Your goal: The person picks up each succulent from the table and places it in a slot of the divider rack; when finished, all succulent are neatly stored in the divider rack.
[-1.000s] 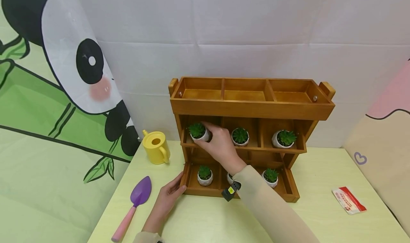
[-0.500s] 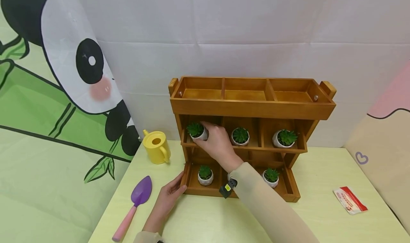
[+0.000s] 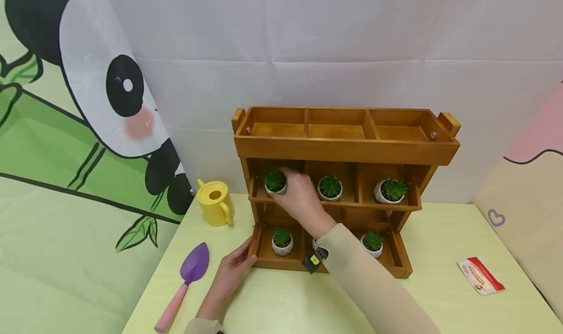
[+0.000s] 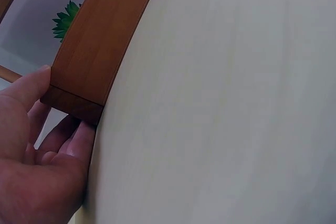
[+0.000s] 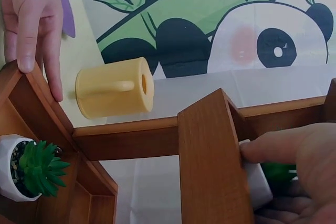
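In the middle tier's left compartment, my right hand [image 3: 301, 197] holds a small white-potted succulent [image 3: 275, 183] between thumb and fingers. The right wrist view shows the thumb on the white pot [image 5: 257, 182], partly hidden behind a wooden board. My left hand [image 3: 233, 270] grips the lower left front corner of the brown three-tier wooden shelf [image 3: 347, 150], thumb and fingers around the corner [image 4: 73, 100]. Other potted succulents stand in the middle tier's centre [image 3: 330, 186] and right [image 3: 392, 190]. The bottom tier holds more, left [image 3: 281, 241] and right [image 3: 372, 243]; my right arm covers its centre.
Left of the shelf stands a yellow watering can [image 3: 215, 203]. A purple trowel with a pink handle [image 3: 182, 285] lies in front of it. A red and white packet [image 3: 480, 275] lies at the table's right. Cloth backdrops rise behind and beside the table.
The held succulent shifted slightly left, then came back right and now stands more upright in its compartment. My right hand stays on it; my left hand has not moved from the corner.
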Tool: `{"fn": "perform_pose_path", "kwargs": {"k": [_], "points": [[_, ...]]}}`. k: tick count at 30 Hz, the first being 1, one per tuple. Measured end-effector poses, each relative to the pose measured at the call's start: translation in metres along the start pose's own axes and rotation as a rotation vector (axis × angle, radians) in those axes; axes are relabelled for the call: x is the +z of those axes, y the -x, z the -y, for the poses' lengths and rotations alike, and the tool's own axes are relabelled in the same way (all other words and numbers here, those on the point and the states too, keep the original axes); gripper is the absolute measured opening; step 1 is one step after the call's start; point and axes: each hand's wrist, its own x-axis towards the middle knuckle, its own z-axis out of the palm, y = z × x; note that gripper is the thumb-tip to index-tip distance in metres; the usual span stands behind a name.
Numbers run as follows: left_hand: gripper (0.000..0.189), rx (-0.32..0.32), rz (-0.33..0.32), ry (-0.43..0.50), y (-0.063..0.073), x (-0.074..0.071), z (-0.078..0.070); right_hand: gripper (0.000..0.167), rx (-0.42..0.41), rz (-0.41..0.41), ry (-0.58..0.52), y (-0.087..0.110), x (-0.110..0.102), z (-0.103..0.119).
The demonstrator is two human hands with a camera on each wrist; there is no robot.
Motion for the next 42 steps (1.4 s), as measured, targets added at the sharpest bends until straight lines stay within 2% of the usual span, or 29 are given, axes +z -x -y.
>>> {"fn": "perform_pose_path", "kwargs": {"k": [5,13,32,42], "points": [[0.056,-0.013,-0.002,-0.012,0.000,0.000,0.000,0.054,0.060,0.007,0.027,0.002,-0.003,0.005],[0.056,-0.019,-0.006,-0.021,0.001,0.000,-0.001,0.057,0.092,0.003,0.034,0.005,-0.005,0.006],[0.056,-0.015,0.001,-0.014,0.000,-0.001,0.001,0.056,0.083,0.006,0.042,0.008,-0.005,0.005],[0.056,-0.013,0.005,-0.005,0.001,-0.001,0.000,0.059,0.058,-0.013,-0.024,0.017,-0.006,0.003]]}}
